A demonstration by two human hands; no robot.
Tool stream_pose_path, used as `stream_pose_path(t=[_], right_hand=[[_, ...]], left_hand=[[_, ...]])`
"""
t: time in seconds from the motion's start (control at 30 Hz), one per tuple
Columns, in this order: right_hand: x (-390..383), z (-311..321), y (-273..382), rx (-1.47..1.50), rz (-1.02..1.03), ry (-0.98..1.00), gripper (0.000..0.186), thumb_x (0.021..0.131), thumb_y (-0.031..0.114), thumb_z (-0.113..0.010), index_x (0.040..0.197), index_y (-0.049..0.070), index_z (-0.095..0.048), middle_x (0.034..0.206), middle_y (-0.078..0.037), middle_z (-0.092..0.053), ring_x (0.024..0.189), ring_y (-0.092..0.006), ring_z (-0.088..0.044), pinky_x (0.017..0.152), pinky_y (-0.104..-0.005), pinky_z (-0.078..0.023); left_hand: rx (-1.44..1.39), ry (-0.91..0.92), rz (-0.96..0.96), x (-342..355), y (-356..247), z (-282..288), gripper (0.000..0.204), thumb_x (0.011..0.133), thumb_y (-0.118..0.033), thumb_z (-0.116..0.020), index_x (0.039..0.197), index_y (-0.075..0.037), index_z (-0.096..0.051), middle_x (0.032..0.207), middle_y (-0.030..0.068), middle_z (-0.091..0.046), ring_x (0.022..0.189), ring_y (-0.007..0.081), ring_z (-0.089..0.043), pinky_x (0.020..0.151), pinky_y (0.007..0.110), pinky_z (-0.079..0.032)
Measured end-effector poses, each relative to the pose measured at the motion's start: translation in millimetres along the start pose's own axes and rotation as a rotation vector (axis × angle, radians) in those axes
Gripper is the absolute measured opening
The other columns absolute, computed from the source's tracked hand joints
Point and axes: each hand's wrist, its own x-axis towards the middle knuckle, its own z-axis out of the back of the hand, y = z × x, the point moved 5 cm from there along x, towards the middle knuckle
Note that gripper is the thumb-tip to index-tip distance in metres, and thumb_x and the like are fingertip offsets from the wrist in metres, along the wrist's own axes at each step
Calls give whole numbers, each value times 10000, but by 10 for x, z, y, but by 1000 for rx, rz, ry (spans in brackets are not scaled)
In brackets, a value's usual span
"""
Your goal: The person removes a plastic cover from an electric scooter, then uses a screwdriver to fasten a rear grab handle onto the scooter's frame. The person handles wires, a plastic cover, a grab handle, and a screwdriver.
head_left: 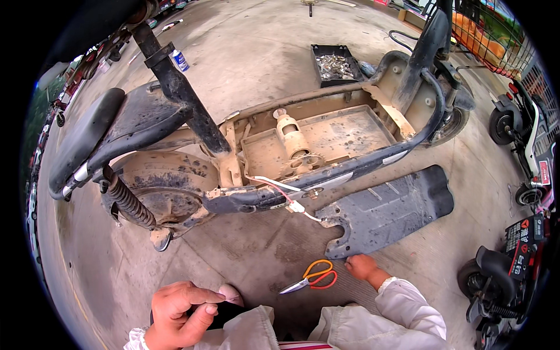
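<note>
My left hand [183, 310] is at the lower left, fingers closed around something small and thin that I cannot make out. My right hand [361, 267] is curled low at the edge of a dark floor panel [391, 207], its fingertips hidden. Between my hands lie scissors [318, 273] with orange and red handles. Ahead stands a dusty black scooter [119, 125], its footboard compartment [338, 131] open, with a cylindrical part and sprocket [291, 137] inside. White and red wires with a white connector [296, 206] hang over the near frame rail onto the panel.
Behind the scooter are a black crate [332, 65] of small metal parts and a blue can [179, 60]. More scooters [501, 125] and a black and red vehicle [496, 268] line the right edge, below a wire basket [484, 35]. Vehicles also line the far left edge.
</note>
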Motion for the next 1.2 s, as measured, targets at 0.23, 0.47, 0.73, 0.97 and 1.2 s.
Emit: stream_pose_path(t=[0.23,0.47,0.73,0.97,1.2], right_hand=[[20,-68,-61,-1,-4,-5,283,924,331,-544,934,96,-702,921,-177,-709,873,-393,-677,770,-525,-539],[10,6,2,-3,-24,41,313,932,335,-538,945,73,-709,948,-192,-711,908,-388,-683,815,-512,-543],[11,-14,-17,-10,-24,45,311,934,333,-538,953,72,-707,958,-191,-711,918,-389,-682,820,-515,-541],[-7,5,-8,-7,2,40,307,937,328,-533,953,72,-702,955,-188,-713,918,-388,-681,820,-516,-539],[15,-44,-35,3,1,17,297,924,336,-544,937,85,-701,935,-177,-710,896,-391,-679,793,-520,-541]], left_hand=[[-15,-3,13,-11,13,4,134,904,-124,-648,868,2,-674,741,98,-665,550,142,-633,526,253,-470],[-20,-6,9,-25,25,6,139,906,-123,-645,865,8,-668,745,105,-668,551,144,-632,528,256,-476],[-30,-3,19,-25,24,7,137,899,-118,-646,859,11,-665,736,102,-659,542,144,-623,523,256,-472],[-19,1,40,-36,41,14,173,910,-151,-641,851,11,-655,710,89,-638,534,141,-608,518,255,-453],[-46,-21,62,-65,70,12,190,917,-161,-638,863,20,-648,720,93,-631,535,138,-602,522,252,-449]])
